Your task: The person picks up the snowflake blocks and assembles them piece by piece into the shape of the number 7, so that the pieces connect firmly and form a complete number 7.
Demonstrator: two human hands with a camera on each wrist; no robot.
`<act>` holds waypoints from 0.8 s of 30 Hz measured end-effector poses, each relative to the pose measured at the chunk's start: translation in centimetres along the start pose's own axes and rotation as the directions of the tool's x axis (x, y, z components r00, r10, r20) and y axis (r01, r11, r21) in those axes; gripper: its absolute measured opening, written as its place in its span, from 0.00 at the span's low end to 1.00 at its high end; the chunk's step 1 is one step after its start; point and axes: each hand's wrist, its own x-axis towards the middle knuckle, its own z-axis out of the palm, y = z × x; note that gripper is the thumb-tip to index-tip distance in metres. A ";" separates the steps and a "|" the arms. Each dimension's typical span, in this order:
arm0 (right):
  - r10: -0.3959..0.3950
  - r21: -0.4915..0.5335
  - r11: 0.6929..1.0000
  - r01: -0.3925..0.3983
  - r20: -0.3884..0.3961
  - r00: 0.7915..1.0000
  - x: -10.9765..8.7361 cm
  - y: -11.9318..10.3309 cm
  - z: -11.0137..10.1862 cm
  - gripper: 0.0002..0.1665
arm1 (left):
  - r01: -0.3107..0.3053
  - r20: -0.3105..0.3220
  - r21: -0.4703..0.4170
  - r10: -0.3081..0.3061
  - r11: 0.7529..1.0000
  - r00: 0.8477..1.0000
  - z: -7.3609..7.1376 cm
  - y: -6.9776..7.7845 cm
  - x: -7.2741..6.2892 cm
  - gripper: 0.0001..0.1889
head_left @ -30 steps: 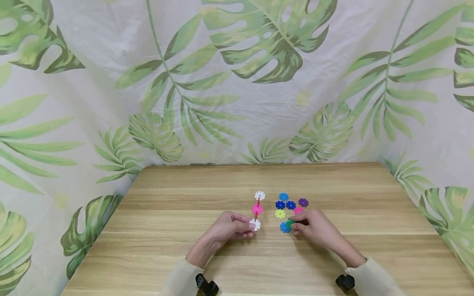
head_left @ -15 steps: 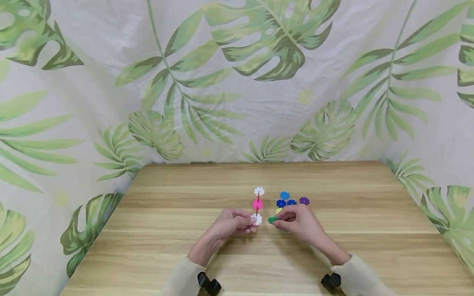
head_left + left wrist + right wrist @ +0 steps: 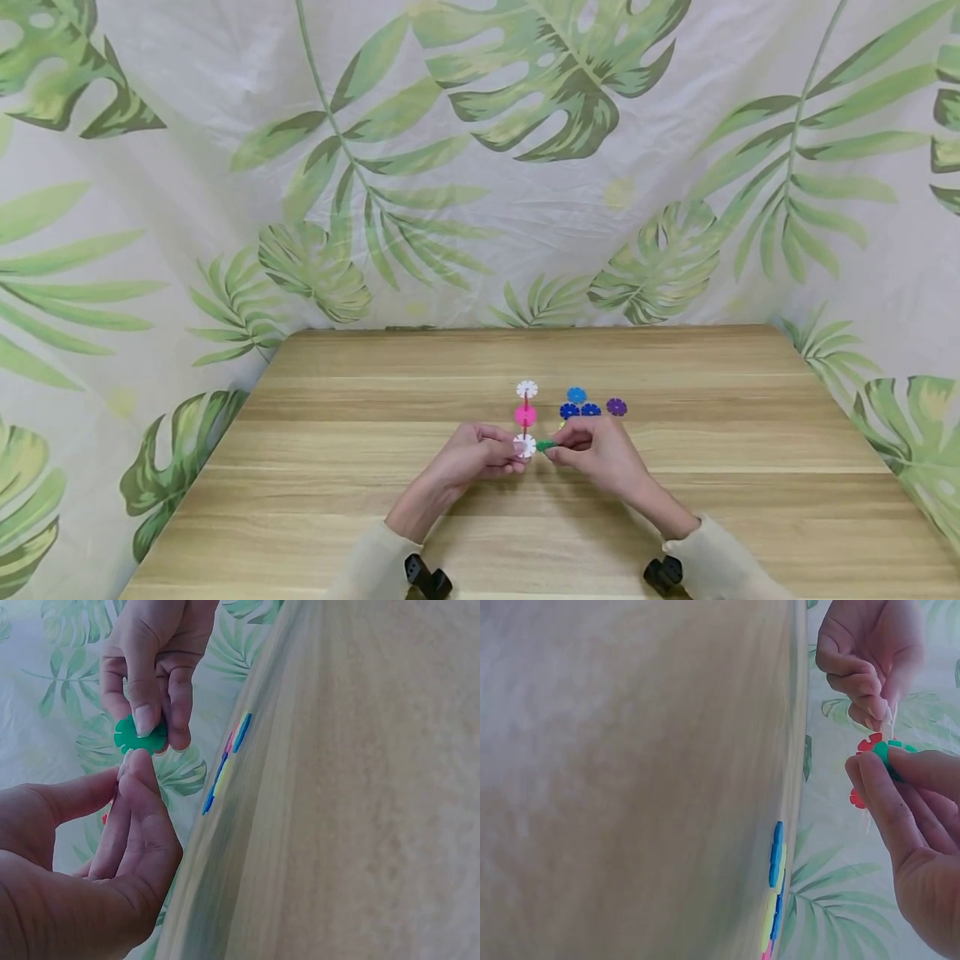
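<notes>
In the head view my left hand pinches the near white snowflake disc between thumb and fingers. That disc ends a chain: red discs seen edge-on, a pink disc in the middle, and another white disc at the far end. A green snowflake disc is pinched by my right hand, its edge right at the near white disc's rim. The left wrist view shows the green disc's notched edge meeting the left fingertips; whether the notches interlock I cannot tell.
Loose discs lie on the wooden table beyond my right hand: a light blue disc, two dark blue discs, and a purple disc. A yellow disc is mostly hidden behind the hand. A leaf-patterned cloth hangs behind the table.
My right hand has taken the green disc from the loose discs and moved it left to the white disc. The left hand, holding the chain, has shifted slightly right.
</notes>
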 end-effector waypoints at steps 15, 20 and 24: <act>0.012 -0.014 1.000 -0.012 -0.018 1.000 0.1 0.5 0.4 0.05 | -0.003 -0.002 -0.002 0.003 1.000 1.000 0.4 0.0 0.1 0.09; -0.012 -0.010 1.000 0.012 -0.016 1.000 0.1 0.5 0.6 0.06 | 0.005 0.009 -0.014 -0.005 1.000 1.000 0.5 -0.1 0.2 0.07; -0.026 -0.006 1.000 0.026 -0.005 1.000 0.1 0.4 0.6 0.06 | 0.004 0.007 -0.027 -0.004 1.000 1.000 0.6 -0.2 0.2 0.05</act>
